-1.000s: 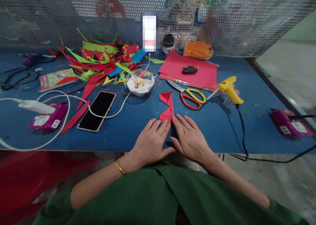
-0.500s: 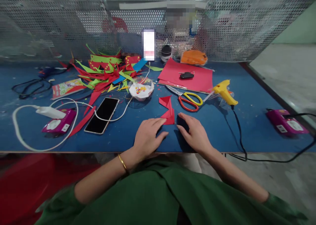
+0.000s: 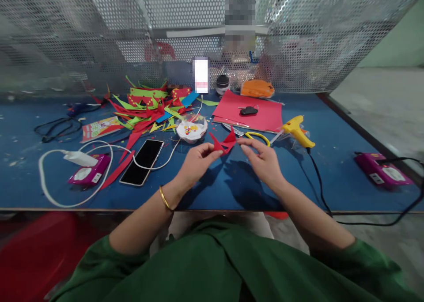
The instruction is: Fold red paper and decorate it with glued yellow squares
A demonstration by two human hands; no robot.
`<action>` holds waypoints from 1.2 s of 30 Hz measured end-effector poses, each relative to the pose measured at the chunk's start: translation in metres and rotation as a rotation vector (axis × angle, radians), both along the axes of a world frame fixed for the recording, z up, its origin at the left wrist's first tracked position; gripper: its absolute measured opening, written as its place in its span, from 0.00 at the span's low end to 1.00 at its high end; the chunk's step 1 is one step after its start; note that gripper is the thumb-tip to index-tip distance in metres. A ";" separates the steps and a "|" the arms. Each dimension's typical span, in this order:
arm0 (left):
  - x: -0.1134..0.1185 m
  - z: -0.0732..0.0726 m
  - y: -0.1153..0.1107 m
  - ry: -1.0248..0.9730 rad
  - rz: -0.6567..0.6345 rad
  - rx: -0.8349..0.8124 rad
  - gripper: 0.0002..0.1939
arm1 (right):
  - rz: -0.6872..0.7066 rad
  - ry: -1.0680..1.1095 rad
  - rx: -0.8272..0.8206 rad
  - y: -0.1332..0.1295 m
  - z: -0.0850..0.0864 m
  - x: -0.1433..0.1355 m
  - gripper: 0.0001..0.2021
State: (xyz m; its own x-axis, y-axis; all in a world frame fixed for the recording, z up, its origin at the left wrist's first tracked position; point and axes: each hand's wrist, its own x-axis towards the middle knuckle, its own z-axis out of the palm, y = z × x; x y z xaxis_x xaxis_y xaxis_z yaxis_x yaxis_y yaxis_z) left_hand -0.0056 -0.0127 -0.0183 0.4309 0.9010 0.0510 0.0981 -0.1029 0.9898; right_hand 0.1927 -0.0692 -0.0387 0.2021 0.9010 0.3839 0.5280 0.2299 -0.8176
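We have the folded red paper piece with pointed ends (image 3: 224, 145) raised over the blue tabletop (image 3: 212, 191), between our two hands. Our left hand (image 3: 198, 161) pinches its near edge between thumb and fingers; our right hand (image 3: 261, 160) has its fingertips at the other end, though we cannot tell whether they grip it. Just beyond the right fingers lie the yellow-handled metal scissors (image 3: 257, 137); farther right of them sits the yellow glue gun (image 3: 299, 131).

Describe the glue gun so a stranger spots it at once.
On the blue table, find the red sheets. Right of them lies the glue gun, yellow with a black cord. Its pistol shape sets it apart from the yellow-looped scissors.
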 end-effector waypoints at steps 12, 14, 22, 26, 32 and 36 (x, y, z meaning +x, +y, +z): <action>-0.042 0.021 0.026 -0.597 0.215 -0.757 0.05 | 0.397 0.229 -0.224 0.040 0.008 0.023 0.22; -0.046 0.013 0.026 -0.596 0.206 -0.783 0.06 | 0.391 0.208 -0.229 0.040 0.008 0.021 0.21; -0.054 -0.010 0.024 -0.504 0.132 -0.671 0.10 | 0.425 0.210 -0.238 0.037 0.015 0.018 0.17; -0.054 -0.009 0.020 -0.537 0.127 -0.751 0.08 | 0.432 0.213 -0.235 0.035 0.015 0.017 0.16; -0.058 -0.010 0.013 -0.539 0.135 -0.811 0.10 | 0.418 0.183 -0.234 0.032 0.016 0.021 0.15; -0.061 -0.014 0.006 -0.303 0.286 -0.510 0.12 | 0.406 0.117 -0.214 0.032 0.019 0.026 0.15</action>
